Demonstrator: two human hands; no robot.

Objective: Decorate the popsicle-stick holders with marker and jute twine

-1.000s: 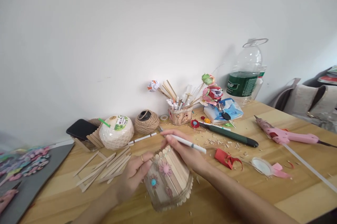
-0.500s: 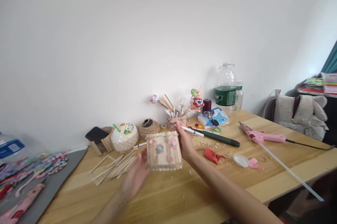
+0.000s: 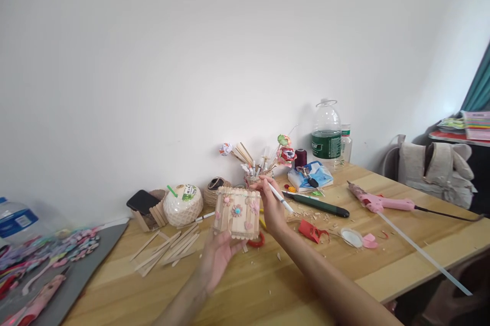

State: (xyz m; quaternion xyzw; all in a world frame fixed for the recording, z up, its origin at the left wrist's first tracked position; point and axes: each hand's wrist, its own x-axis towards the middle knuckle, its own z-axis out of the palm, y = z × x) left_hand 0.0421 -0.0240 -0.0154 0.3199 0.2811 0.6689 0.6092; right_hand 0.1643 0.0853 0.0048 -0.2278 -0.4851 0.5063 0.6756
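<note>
My left hand (image 3: 219, 258) grips the lower edge of a craft-stick box (image 3: 236, 224), tilted up above the table. Its pale stick front bears small pink flowers, one with a blue centre, and pink hearts. A white pen (image 3: 281, 198) rests in my closed right hand (image 3: 273, 208), pointing down to the right. The right fingers are close to the box's upper right corner; I cannot tell whether they touch it. Partly hidden behind the box lies a pair of scissors with red handles (image 3: 257, 241).
Loose craft sticks (image 3: 168, 249) and a wrapped coconut (image 3: 184, 206) lie left. Behind stand a twine ball (image 3: 217, 192) and a holder with paper flowers (image 3: 286, 155). To the right are a dark green cutter (image 3: 321, 204), red scraps (image 3: 314, 231) and a pink glue gun (image 3: 377, 202).
My left hand has moved under the box and taken hold of its lower edge. The box has risen slightly and turned, uncovering the red scissor handle. My right hand has come off the box's side.
</note>
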